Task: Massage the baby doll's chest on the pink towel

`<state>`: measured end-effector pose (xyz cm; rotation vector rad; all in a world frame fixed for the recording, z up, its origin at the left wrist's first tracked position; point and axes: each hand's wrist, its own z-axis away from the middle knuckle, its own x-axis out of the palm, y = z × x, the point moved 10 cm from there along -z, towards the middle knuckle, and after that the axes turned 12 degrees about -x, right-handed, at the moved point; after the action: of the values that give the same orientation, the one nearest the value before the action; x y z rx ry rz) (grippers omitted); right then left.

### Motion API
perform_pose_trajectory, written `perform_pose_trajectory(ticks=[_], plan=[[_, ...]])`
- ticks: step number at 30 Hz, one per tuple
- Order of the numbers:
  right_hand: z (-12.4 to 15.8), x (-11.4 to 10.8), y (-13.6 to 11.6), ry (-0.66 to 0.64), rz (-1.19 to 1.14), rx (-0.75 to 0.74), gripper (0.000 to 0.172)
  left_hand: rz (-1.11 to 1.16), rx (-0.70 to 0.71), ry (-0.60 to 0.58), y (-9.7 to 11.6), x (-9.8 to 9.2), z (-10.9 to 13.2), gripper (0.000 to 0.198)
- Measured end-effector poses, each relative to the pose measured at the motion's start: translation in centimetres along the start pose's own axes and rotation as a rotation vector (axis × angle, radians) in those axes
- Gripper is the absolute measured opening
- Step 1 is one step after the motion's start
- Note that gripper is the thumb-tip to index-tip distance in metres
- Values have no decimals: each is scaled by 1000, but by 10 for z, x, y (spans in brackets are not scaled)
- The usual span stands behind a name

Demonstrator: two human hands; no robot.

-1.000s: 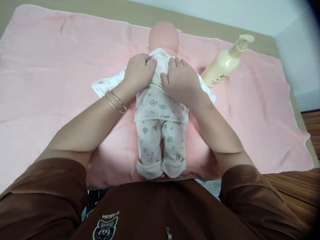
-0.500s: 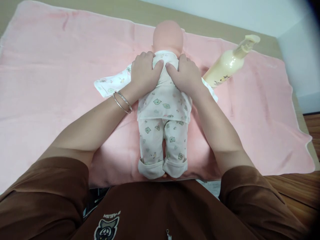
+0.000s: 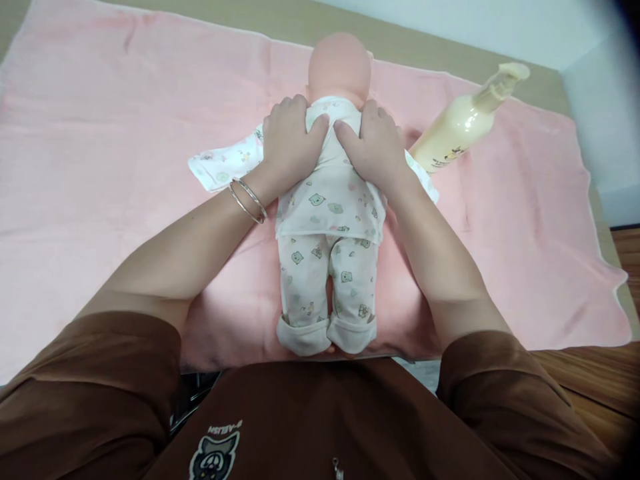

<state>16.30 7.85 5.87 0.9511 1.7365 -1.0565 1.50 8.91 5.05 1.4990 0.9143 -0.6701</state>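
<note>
Two bare hands on the doll: left hand [image 3: 290, 143] and right hand [image 3: 371, 148] are staying open, pressing the shoulders of a white bear-print cotton top [image 3: 330, 207] on a bald vinyl baby doll [image 3: 340, 67], which is lying directly under both palms on a pink terry towel [image 3: 100, 167]; a cream plastic pump bottle [image 3: 463, 127] is lying just beyond the right hand.

Cream pump bottle [image 3: 465, 123], pink towel [image 3: 100, 167]

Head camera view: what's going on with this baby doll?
A person has both bare hands on the upper back of a baby doll in animal-print clothes, lying apparently face down on a pink towel. The left hand, with two bangles at the wrist, and the right hand rest below its neck. White printed fabric shows beside the doll, and a cream pump bottle lies near the right hand.
</note>
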Motion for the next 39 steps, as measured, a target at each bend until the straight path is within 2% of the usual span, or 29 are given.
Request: perform_pose_trajectory(ticks=[7, 15, 20, 23, 25, 28, 30, 35, 39], plan=[[-1, 0, -1, 36, 10, 2, 42, 18, -16, -23, 1, 2, 1, 18], [1, 0, 0, -22, 43, -1, 45, -74, 0, -14, 2, 1, 0, 24], [-1, 1, 0, -22, 17, 14, 38, -247, 109, -22, 25, -11, 26, 41], [-1, 1, -1, -42, 16, -15, 41, -250, 224, -58, 42, -15, 44, 33], [-1, -1, -4, -62, 36, -50, 46, -213, 269, -91, 46, -15, 47, 26], [3, -4, -14, -128, 123, -109, 50, -149, 232, -90, 39, -14, 34, 24], [9, -7, -28, -158, 188, -148, 47, -97, 188, -99, 30, -10, 21, 26], [25, -20, -65, -112, 269, -198, 41, 30, 79, -120, 9, 1, -2, 35], [23, -20, -57, -122, 268, -160, 44, 23, 63, -122, 8, 3, 1, 38]])
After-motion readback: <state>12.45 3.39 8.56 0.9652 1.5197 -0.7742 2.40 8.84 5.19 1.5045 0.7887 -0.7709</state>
